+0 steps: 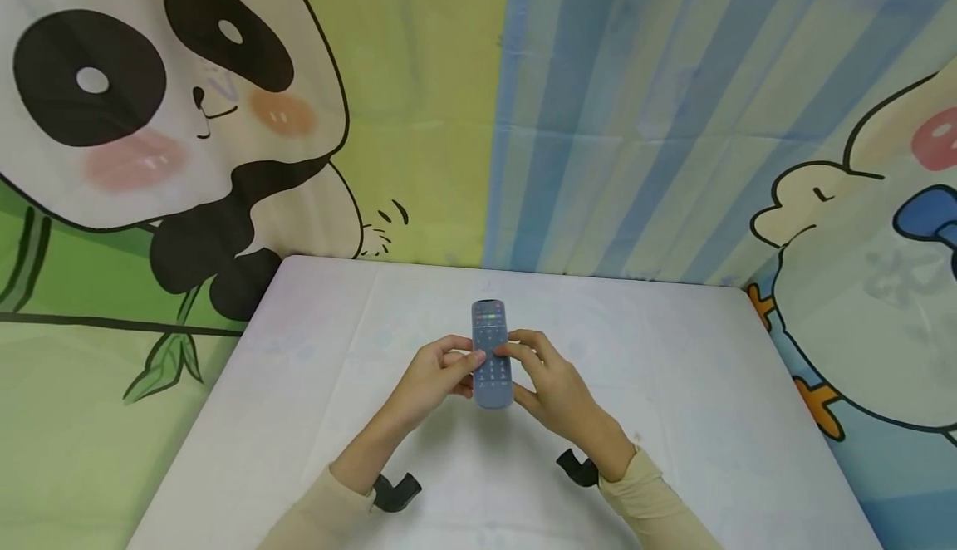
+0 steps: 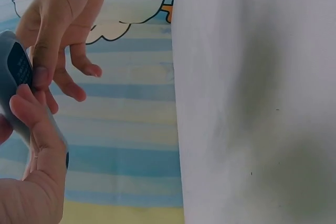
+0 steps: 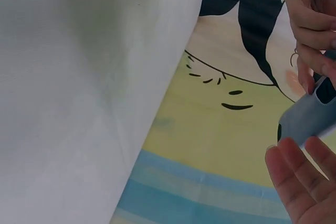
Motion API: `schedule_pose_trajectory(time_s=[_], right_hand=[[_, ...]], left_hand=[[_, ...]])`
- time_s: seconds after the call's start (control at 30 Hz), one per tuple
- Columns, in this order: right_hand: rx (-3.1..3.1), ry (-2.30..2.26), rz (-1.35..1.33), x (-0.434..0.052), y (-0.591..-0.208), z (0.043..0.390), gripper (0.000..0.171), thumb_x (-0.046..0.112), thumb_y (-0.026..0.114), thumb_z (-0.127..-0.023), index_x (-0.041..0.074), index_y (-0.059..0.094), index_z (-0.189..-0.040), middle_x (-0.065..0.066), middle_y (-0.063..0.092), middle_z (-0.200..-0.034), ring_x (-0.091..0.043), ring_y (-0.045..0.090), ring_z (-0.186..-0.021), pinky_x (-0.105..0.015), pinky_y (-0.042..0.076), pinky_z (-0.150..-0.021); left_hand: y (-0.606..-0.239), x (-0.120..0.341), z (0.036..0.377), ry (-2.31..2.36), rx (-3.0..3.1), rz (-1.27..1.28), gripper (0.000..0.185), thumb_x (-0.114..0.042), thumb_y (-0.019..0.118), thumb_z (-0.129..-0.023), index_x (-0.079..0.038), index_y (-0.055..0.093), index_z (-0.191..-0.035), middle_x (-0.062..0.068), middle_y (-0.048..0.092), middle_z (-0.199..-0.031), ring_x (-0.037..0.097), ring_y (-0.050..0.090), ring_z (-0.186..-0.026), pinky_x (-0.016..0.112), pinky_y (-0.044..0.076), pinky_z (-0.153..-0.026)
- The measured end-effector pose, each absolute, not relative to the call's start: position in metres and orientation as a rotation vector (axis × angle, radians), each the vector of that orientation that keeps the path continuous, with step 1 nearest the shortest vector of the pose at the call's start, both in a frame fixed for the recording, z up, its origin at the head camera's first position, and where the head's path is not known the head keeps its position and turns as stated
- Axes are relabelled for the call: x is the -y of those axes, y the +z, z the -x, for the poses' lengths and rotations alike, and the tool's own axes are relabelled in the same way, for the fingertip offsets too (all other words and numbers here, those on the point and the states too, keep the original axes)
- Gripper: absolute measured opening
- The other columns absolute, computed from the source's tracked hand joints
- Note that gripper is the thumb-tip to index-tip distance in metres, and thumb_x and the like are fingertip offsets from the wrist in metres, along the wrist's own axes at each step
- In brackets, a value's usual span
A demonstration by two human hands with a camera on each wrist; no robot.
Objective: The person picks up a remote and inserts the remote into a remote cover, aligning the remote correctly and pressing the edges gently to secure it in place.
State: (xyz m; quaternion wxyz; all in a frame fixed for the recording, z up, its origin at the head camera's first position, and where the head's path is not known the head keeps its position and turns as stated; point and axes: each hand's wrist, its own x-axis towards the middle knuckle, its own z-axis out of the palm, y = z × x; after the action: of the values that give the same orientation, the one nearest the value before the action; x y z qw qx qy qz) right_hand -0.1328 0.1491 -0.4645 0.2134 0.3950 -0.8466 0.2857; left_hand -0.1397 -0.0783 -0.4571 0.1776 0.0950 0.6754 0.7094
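A slim grey-blue remote control in a translucent sleeve (image 1: 491, 355) was held above the middle of a white cloth-covered table (image 1: 314, 384), pointing away from the person. The left hand (image 1: 434, 375) and right hand (image 1: 549, 384) pinched its long sides, thumbs on the button face, fingers curled beneath. Bare cloth lay open all around, the table's edges and the cartoon backdrop (image 1: 523, 118) well apart from the hands

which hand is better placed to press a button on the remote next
Probably the right hand: its thumb already lies across the keypad of the slim blue-grey remote control. The left hand grips the remote's left edge, steadying it above the white tablecloth.
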Motion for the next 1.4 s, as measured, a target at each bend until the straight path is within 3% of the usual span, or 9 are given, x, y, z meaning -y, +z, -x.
schedule_pose_trajectory(time_s=[0.23, 0.37, 0.47, 0.63, 0.87, 1.1, 1.23, 1.4], right_hand=[[2.337, 0.900, -1.117, -0.153, -0.469, 0.135, 0.041, 0.030, 0.060, -0.100, 0.007, 0.053, -0.133, -0.016, 0.047, -0.137, -0.025, 0.060, -0.108, -0.033, 0.057, -0.077], [2.303, 1.067, -1.133, -0.153, -0.472, 0.136, 0.038, 0.007, 0.067, -0.097, 0.006, 0.054, -0.132, -0.016, 0.048, -0.135, -0.025, 0.058, -0.109, -0.033, 0.057, -0.074], [2.278, 1.220, -1.097, -0.152, -0.474, 0.136, 0.042, -0.010, 0.063, -0.091, 0.005, 0.057, -0.130, -0.016, 0.050, -0.134, -0.024, 0.060, -0.105, -0.031, 0.056, -0.074], [2.254, 1.482, -0.998, -0.149, -0.476, 0.132, 0.039, -0.016, 0.056, -0.093, 0.004, 0.061, -0.127, -0.016, 0.051, -0.136, -0.024, 0.062, -0.096, -0.031, 0.058, -0.073], [2.160, 1.705, -0.913, -0.141, -0.461, 0.126, 0.030, -0.025, 0.058, -0.088, -0.014, 0.057, -0.116, -0.032, 0.051, -0.121, -0.042, 0.061, -0.082, -0.037, 0.059, -0.067], [2.170, 1.890, -0.761, -0.141, -0.480, 0.132, 0.040, -0.013, 0.061, -0.094, -0.007, 0.046, -0.130, -0.024, 0.051, -0.124, -0.034, 0.065, -0.087, -0.033, 0.059, -0.070], [2.192, 1.998, -0.615, -0.141, -0.477, 0.131, 0.049, -0.013, 0.060, -0.094, -0.011, 0.039, -0.138, -0.027, 0.050, -0.128, -0.028, 0.064, -0.087, -0.031, 0.058, -0.070], [2.242, 1.995, -0.522, -0.141, -0.466, 0.137, 0.049, -0.016, 0.059, -0.093, -0.014, 0.042, -0.139, -0.030, 0.053, -0.126, -0.032, 0.065, -0.085, -0.031, 0.058, -0.068]], left_hand=[[-0.459, 0.076, 0.141, 2.012, -1.955, -0.305, 0.044, -0.026, 0.070, -0.097, 0.003, 0.056, -0.127, 0.014, 0.073, -0.091, 0.024, 0.071, -0.073, 0.035, 0.059, -0.072], [-0.461, 0.075, 0.142, 2.025, -1.986, -0.323, 0.044, -0.022, 0.070, -0.097, 0.002, 0.054, -0.130, 0.013, 0.073, -0.092, 0.024, 0.070, -0.075, 0.035, 0.059, -0.070], [-0.464, 0.075, 0.143, 2.038, -1.994, -0.339, 0.044, -0.021, 0.069, -0.097, 0.001, 0.054, -0.131, 0.014, 0.073, -0.092, 0.024, 0.071, -0.077, 0.036, 0.059, -0.070], [-0.468, 0.073, 0.145, 2.035, -2.040, -0.349, 0.044, -0.023, 0.070, -0.097, -0.001, 0.055, -0.132, 0.012, 0.074, -0.094, 0.025, 0.071, -0.079, 0.036, 0.059, -0.070], [-0.471, 0.069, 0.146, 2.035, -2.130, -0.366, 0.045, -0.028, 0.074, -0.094, -0.004, 0.060, -0.130, 0.012, 0.072, -0.101, 0.024, 0.072, -0.083, 0.035, 0.059, -0.068], [-0.473, 0.067, 0.144, 2.060, -2.216, -0.381, 0.041, -0.024, 0.076, -0.092, -0.004, 0.065, -0.127, 0.011, 0.067, -0.107, 0.023, 0.069, -0.087, 0.035, 0.059, -0.065], [-0.476, 0.066, 0.145, 2.050, -2.216, -0.396, 0.047, -0.020, 0.074, -0.094, -0.008, 0.059, -0.136, 0.010, 0.068, -0.106, 0.022, 0.070, -0.089, 0.041, 0.060, -0.068], [-0.479, 0.063, 0.157, 2.050, -2.226, -0.426, 0.048, -0.015, 0.072, -0.095, -0.013, 0.056, -0.140, 0.010, 0.069, -0.107, 0.022, 0.070, -0.090, 0.049, 0.058, -0.073]])
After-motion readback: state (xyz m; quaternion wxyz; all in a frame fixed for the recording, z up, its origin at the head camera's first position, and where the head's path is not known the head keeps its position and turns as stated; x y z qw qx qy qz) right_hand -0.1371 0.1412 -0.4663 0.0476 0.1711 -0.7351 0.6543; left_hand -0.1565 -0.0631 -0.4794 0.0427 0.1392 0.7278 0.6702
